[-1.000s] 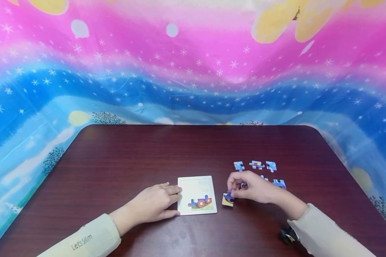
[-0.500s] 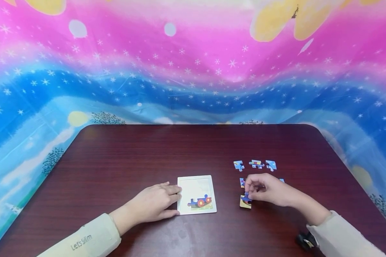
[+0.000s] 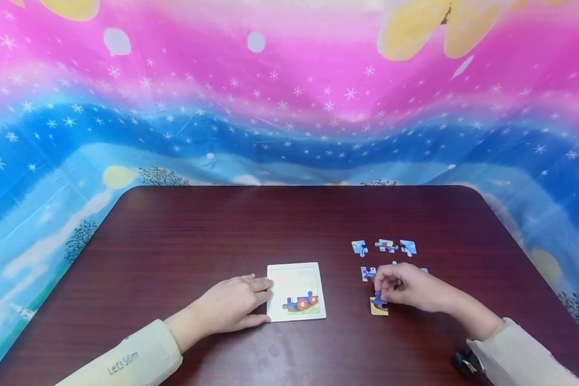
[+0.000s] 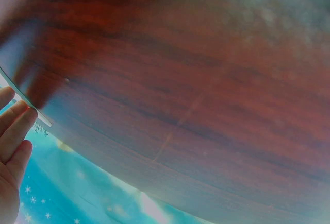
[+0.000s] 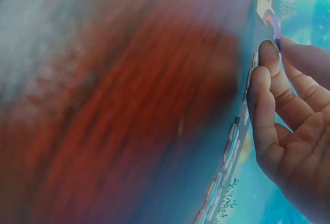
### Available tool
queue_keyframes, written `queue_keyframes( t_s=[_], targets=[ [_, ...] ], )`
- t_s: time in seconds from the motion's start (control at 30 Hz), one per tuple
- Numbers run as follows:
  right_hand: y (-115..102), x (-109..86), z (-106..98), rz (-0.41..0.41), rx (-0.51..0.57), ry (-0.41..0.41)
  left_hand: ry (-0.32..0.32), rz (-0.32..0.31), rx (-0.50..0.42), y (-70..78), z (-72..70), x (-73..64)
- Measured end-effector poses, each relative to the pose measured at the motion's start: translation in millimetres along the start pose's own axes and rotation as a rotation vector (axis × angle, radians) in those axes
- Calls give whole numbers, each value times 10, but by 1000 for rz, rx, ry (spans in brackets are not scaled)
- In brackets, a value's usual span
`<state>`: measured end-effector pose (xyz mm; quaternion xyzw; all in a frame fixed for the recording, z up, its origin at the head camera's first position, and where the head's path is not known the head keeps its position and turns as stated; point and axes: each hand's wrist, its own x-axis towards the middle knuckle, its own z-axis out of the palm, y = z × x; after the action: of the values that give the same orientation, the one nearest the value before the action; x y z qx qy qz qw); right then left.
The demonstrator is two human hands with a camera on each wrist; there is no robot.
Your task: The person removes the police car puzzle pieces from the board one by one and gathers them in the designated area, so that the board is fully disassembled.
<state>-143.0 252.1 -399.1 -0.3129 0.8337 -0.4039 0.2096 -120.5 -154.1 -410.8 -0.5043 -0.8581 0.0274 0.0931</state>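
Note:
In the head view my left hand (image 3: 236, 303) lies with extended fingers against the left edge of a white square puzzle tray (image 3: 273, 300). Joined puzzle pieces (image 3: 302, 304) with a blue shape and red wheels fill the tray's lower right. To the right of the tray, my right hand (image 3: 407, 287) pinches a single puzzle piece (image 3: 379, 307), yellow below and blue above, between thumb and fingers. The right wrist view shows that piece (image 5: 267, 15) at the fingertips. Left fingers (image 4: 18, 131) meet the tray's edge in the left wrist view.
Behind the right hand, loose puzzle pieces lie in rows, among them a light-blue one (image 3: 359, 247), one with red and yellow (image 3: 386, 245) and a blue corner one (image 3: 408, 247). Another (image 3: 368, 274) is partly behind the hand. A patterned cloth (image 3: 289, 107) hangs beyond the brown table (image 3: 212, 225).
My right hand has moved right, away from the tray, carrying the pinched puzzle piece towards the loose pieces. The left hand and tray have stayed put.

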Motion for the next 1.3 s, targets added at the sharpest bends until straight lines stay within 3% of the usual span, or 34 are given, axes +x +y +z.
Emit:
queue_keyframes(
  t_s=[0.43, 0.73, 1.3],
  targets=[
    [-16, 10, -35, 35, -102, 26, -15, -8, 10, -1, -24, 7],
    [-53, 58, -69, 82, -110, 33, -25, -12, 4, -4, -31, 1],
    [-285, 473, 112, 20, -161, -7, -14, 3, 5, 1, -27, -3]
  ],
)
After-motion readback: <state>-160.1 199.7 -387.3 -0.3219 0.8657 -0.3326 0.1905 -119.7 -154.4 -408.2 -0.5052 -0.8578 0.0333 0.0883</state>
